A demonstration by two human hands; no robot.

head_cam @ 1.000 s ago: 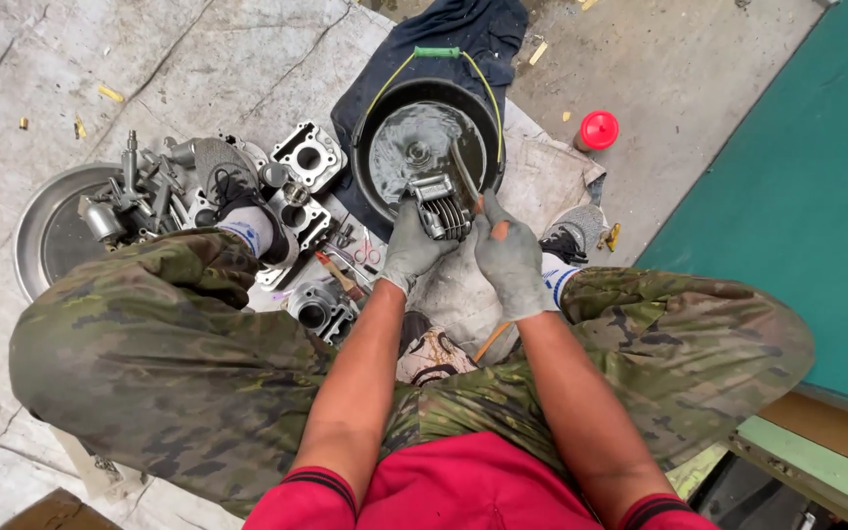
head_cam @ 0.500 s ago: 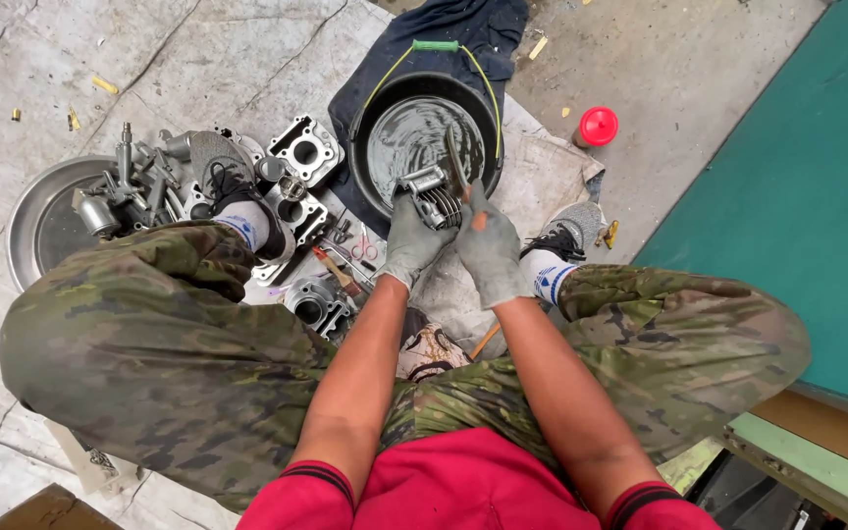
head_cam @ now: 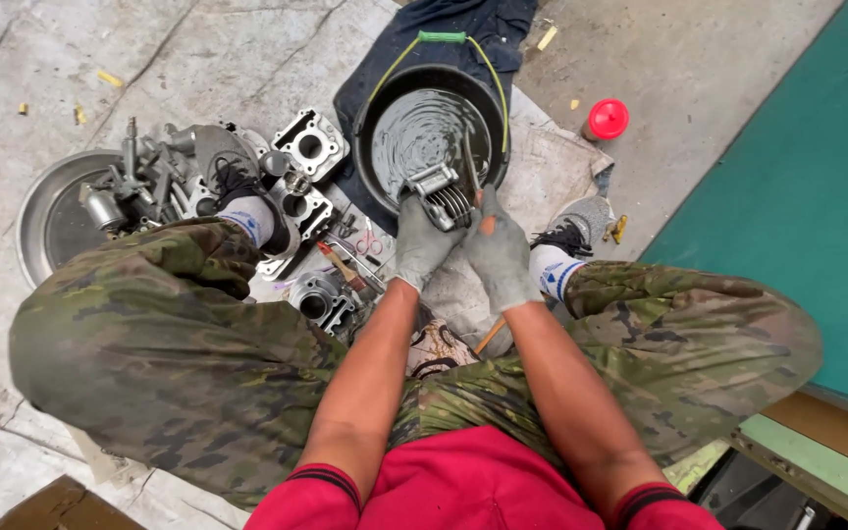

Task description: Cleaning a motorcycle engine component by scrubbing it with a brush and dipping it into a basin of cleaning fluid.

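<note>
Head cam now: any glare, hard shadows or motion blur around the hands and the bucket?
Head view: soft, even daylight, no hard shadows; pale sheen on the liquid in the black bucket; the grey-gloved left hand, grey-gloved right hand and the finned metal engine part read sharp; wide-angle bending at the frame edges.

engine cylinder (head_cam: 440, 195) over bucket (head_cam: 375, 103), tray (head_cam: 46, 211) left

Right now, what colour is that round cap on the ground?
Red: the round cap shows clearly in the head view.
</note>
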